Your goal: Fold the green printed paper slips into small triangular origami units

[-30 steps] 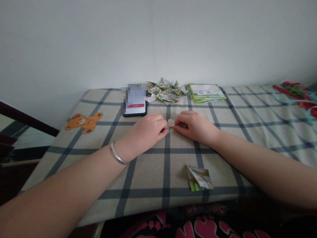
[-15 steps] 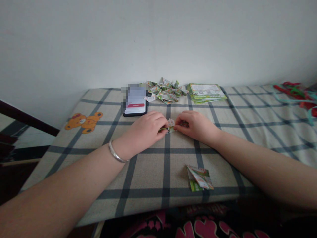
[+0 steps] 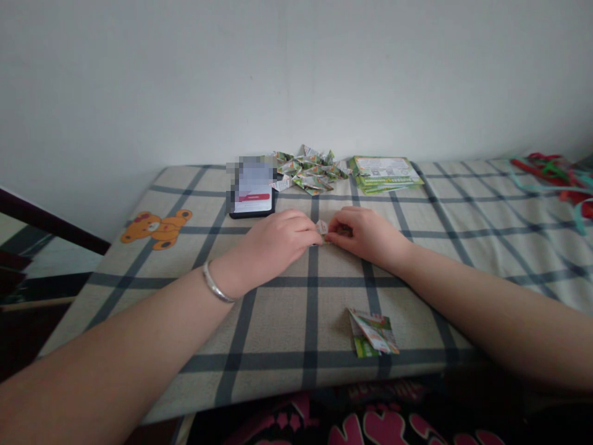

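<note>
Between my two hands, at the middle of the table, is a small folded piece of printed paper (image 3: 323, 228), mostly hidden by fingers. My left hand (image 3: 288, 240), with a silver bangle at the wrist, closes over its left side. Thumb and fingertips of my right hand (image 3: 359, 232) pinch its right edge. Nearer to me on the cloth lies another folded printed paper (image 3: 373, 334), green and white, touched by neither hand. Beyond the hands is a pile of folded paper pieces (image 3: 311, 170), pointed in shape.
A phone (image 3: 252, 201) with a lit screen lies left of the pile. To the right is a stack of green printed sheets (image 3: 386, 173) against the wall. A bear picture (image 3: 157, 229) is at the left, red and green strips (image 3: 551, 170) at the far right. Checked cloth (image 3: 273, 321) covers the table.
My left hand has moved slightly to the right and its fingers now cover more of the small folded paper. My right hand is nearly still.
</note>
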